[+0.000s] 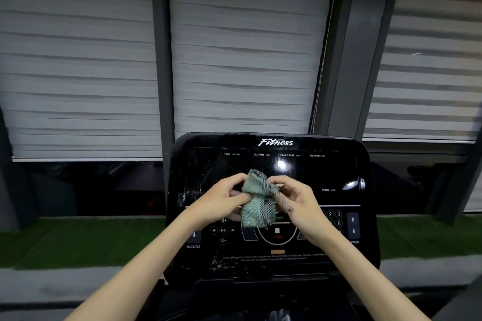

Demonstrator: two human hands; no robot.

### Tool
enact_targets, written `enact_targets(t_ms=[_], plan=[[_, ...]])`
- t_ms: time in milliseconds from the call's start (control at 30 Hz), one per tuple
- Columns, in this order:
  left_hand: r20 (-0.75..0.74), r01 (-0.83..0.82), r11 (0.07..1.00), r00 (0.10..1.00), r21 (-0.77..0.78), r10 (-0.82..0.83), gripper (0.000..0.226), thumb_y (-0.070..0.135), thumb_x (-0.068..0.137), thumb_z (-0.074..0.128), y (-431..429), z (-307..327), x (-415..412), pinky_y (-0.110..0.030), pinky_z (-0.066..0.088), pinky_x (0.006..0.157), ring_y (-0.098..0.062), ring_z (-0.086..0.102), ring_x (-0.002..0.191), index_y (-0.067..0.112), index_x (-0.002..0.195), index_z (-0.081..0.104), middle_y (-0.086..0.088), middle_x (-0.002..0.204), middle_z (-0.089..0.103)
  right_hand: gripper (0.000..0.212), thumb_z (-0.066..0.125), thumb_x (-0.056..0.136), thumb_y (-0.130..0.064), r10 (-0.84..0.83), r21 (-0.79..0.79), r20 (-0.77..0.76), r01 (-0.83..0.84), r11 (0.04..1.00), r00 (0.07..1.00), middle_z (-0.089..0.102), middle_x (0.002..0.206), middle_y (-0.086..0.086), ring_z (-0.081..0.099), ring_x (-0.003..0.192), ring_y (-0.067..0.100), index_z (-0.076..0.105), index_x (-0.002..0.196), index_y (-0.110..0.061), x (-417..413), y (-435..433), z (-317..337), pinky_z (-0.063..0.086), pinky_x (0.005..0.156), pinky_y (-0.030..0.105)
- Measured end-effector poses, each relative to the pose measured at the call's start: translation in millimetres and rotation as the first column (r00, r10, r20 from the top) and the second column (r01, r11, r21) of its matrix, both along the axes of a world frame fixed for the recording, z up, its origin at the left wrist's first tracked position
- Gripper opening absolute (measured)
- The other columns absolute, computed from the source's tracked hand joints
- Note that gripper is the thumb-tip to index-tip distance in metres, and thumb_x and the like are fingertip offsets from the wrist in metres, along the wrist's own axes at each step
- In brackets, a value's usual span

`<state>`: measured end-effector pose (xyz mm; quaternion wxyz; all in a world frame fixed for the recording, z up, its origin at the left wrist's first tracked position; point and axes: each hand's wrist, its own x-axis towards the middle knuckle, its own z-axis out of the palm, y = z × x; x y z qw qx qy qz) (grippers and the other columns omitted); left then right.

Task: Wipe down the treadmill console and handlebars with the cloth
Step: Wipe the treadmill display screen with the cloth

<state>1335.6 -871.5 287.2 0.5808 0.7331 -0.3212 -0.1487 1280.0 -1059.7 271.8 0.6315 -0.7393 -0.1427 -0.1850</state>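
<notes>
Cloth (257, 198) is hanging bunched between both hands, its long axis running top to bottom, in front of the middle of the console (320, 177) and just above the stop key (277, 232). The left hand (221, 198) is pinching its left edge with curled fingers, and the right hand (300, 202) is pinching the upper right fold. Both hands are sitting equally near. The console face is lying straight behind the cloth, so the wipe is probably calling for a push forward. Whether the cloth is touching the console, I cannot tell.
</notes>
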Motion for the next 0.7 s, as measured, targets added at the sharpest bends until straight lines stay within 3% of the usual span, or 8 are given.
enact_targets(t_ms=[100, 233, 333, 400, 500, 567, 633, 700], plan=[[0.022, 0.032, 0.999, 0.999, -0.01, -0.031, 0.015, 0.015, 0.103, 0.049, 2, -3, -2, -0.026, 0.055, 0.065, -0.015, 0.071, 0.078, 0.023, 0.114, 0.054, -0.007, 0.09, 0.074, 0.052, 0.043, 0.086, 0.019, 0.009, -0.035, -0.012, -0.01, 0.999, 1.0, 0.072, 0.1, 0.009, 0.064, 0.092, 0.023, 0.076, 0.078, -0.02, 0, -1, -3, 0.053, 0.08, 0.037], [0.045, 0.005, 1.0, 0.999, -0.031, -0.004, 0.018, 0.007, 0.102, 0.051, 8, -12, 1, -0.024, 0.052, 0.065, -0.014, 0.064, 0.076, 0.021, 0.1, 0.063, -0.007, 0.093, 0.069, 0.044, 0.037, 0.083, 0.021, 0.113, 0.091, -0.128, -0.102, 0.991, 0.985, 0.065, 0.111, 0.017, 0.062, 0.101, 0.024, 0.075, 0.071, 0.001, -2, 4, -10, 0.052, 0.082, 0.03], [-0.048, -0.041, 0.998, 0.998, -0.044, 0.038, 0.034, -0.002, 0.098, 0.044, 14, -17, 6, -0.035, 0.056, 0.08, -0.02, 0.065, 0.086, 0.019, 0.093, 0.071, -0.011, 0.099, 0.07, 0.03, 0.043, 0.082, 0.009, 0.141, 0.151, -0.149, -0.118, 0.981, 0.979, 0.065, 0.112, 0.019, 0.064, 0.095, 0.019, 0.072, 0.074, 0.008, 0, 9, -16, 0.051, 0.079, 0.028], [-0.156, -0.05, 0.994, 0.987, -0.092, 0.035, 0.027, 0.003, 0.095, 0.047, 15, -17, 6, -0.038, 0.053, 0.087, -0.022, 0.065, 0.089, 0.011, 0.095, 0.073, -0.011, 0.1, 0.07, 0.027, 0.049, 0.076, -0.006, 0.129, 0.136, -0.148, -0.109, 0.985, 0.981, 0.066, 0.112, 0.015, 0.064, 0.099, 0.021, 0.074, 0.075, 0.005, 3, 12, -22, 0.051, 0.083, 0.03], [-0.069, -0.153, 0.986, 0.987, -0.063, 0.148, 0.011, 0.018, 0.09, 0.069, 19, -24, 10, -0.026, 0.052, 0.079, -0.016, 0.064, 0.085, 0.01, 0.095, 0.072, -0.004, 0.095, 0.071, 0.024, 0.054, 0.08, -0.01, 0.061, -0.065, -0.151, -0.071, 0.995, 0.987, 0.064, 0.115, 0.005, 0.061, 0.107, 0.016, 0.077, 0.077, -0.008, 7, 16, -29, 0.048, 0.094, 0.029], [-0.041, -0.211, 0.977, 0.977, -0.044, 0.209, 0.027, 0.016, 0.083, 0.078, 22, -32, 15, -0.021, 0.055, 0.08, -0.013, 0.07, 0.088, 0.017, 0.107, 0.068, -0.003, 0.1, 0.075, 0.022, 0.055, 0.085, -0.017, -0.014, -0.264, -0.072, -0.005, 0.965, 0.997, 0.06, 0.119, -0.003, 0.058, 0.109, 0.008, 0.076, 0.082, -0.018, 10, 19, -32, 0.045, 0.095, 0.023], [-0.088, -0.287, 0.956, 0.956, -0.061, 0.281, 0.042, 0.015, 0.075, 0.085, 25, -36, 19, -0.023, 0.056, 0.084, -0.012, 0.072, 0.094, 0.021, 0.112, 0.065, -0.003, 0.103, 0.075, 0.025, 0.048, 0.086, -0.027, -0.151, -0.481, 0.158, 0.21, 0.851, 0.976, 0.055, 0.126, -0.005, 0.051, 0.118, 0.005, 0.07, 0.099, -0.022, 18, 16, -30, 0.037, 0.103, 0.023], [-0.067, -0.343, 0.938, 0.938, -0.051, 0.339, 0.035, 0.013, 0.075, 0.085, 29, -38, 24, -0.024, 0.056, 0.087, -0.011, 0.071, 0.096, 0.022, 0.105, 0.069, 0.001, 0.101, 0.075, 0.044, 0.039, 0.09, -0.031, -0.23, -0.64, 0.354, 0.414, 0.647, 0.907, 0.048, 0.139, 0.004, 0.039, 0.131, 0.013, 0.058, 0.125, -0.012, 35, 4, -20, 0.026, 0.113, 0.026]])
